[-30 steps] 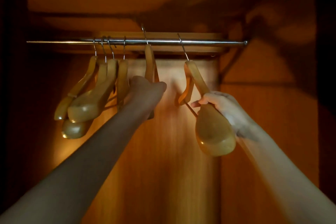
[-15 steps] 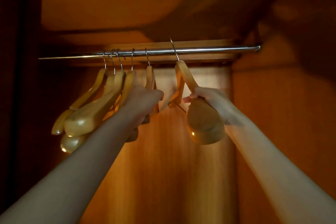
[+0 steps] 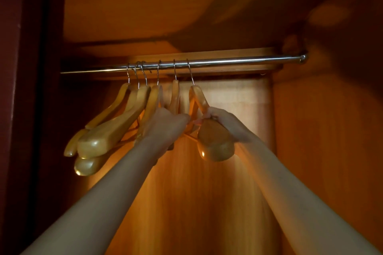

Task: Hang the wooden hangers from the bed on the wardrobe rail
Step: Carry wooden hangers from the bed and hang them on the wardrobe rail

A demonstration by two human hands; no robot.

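Pale varnished wood: six hangers on the steel wardrobe rail, hooks over it. Four bunched at left. Fifth hanger, fingers of left hand closed around it, likely steadying. Sixth hanger, right hand gripping its near arm, likely closing the gap.

Both arms bare, extended forward and upward, converging toward the middle. Left hand closed in a fist, back of hand toward the viewer, knuckles up. Right hand curled closed, fingers wrapped inward, wrist bent slightly. The two hands nearly touching at the knuckles.
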